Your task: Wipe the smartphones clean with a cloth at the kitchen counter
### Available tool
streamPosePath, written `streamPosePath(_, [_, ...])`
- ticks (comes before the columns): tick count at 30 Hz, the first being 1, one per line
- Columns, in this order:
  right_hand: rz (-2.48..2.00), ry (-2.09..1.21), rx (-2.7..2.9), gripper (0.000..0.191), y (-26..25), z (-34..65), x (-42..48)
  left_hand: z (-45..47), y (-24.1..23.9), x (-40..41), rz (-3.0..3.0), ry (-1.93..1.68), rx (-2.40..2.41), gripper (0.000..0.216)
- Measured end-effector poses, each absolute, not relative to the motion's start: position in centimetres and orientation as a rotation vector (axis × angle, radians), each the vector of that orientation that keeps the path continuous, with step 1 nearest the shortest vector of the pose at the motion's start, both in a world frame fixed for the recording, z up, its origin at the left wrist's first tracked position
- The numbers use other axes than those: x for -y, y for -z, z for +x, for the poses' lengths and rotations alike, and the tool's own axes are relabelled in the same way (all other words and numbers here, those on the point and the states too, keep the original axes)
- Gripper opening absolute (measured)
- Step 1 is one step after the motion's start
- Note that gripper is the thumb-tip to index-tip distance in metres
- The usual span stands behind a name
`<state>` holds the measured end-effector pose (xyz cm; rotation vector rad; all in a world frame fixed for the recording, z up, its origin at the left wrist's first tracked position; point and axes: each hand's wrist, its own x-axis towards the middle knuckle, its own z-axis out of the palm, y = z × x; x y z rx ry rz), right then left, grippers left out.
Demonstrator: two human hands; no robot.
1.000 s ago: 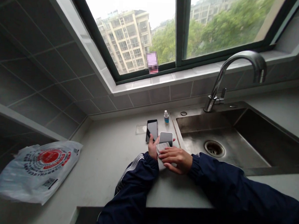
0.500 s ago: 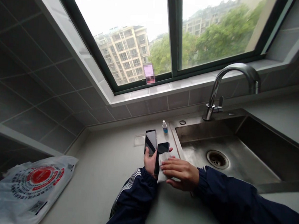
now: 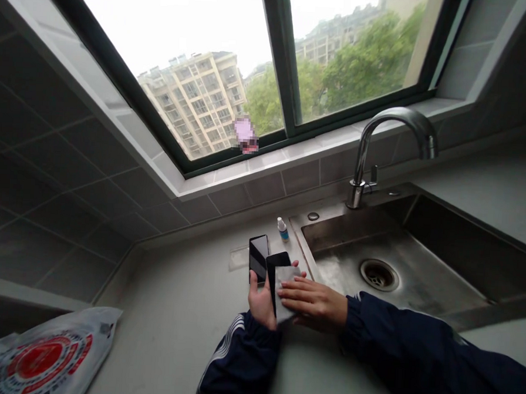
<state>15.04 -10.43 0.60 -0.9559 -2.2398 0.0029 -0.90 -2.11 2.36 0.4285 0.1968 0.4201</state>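
Note:
My left hand point(image 3: 261, 303) is closed round a black phone point(image 3: 277, 261), holding it over the counter with its fingertips showing at the far edge. On the phone's face lies a pale grey wiping cloth point(image 3: 286, 274). My right hand point(image 3: 317, 303) presses that cloth down with its fingers laid across it, and hides part of both. Just beyond, a second dark phone point(image 3: 258, 252) lies face up on the counter, its lower end partly covered by my left hand. A small white bottle with a blue label point(image 3: 282, 229) stands upright behind the phones.
A steel sink point(image 3: 330, 265) with a curved tap point(image 3: 360, 149) is at the right. A clear flat sheet or case point(image 3: 238, 259) lies left of the second phone. At the lower left, a printed plastic bag point(image 3: 101, 335) rests on the counter point(image 3: 164, 309). A window is behind.
The cloth has moved slightly up the phone under my right hand, covering more of its upper part. The whole view has shifted and tilted a little. My left hand keeps its hold.

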Motion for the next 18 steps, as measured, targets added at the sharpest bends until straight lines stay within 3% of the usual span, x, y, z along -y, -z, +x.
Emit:
streamPosePath(4, [-1.076,-0.064,2.247,0.063,-0.8,14.8,10.3,-0.8,-2.1,2.2,0.372,-0.437,-0.226,0.086])
streamPosePath(13, [-1.227,-0.233,2.212,0.082,-1.0,14.4,10.4,-0.6,-0.9,2.2,0.371,-0.387,-0.215,0.072])
streamPosePath(18, [-1.211,-0.156,2.207,0.076,-0.4,14.1,10.4,-0.6,-1.1,1.7,0.378,-0.375,-0.236,0.068])
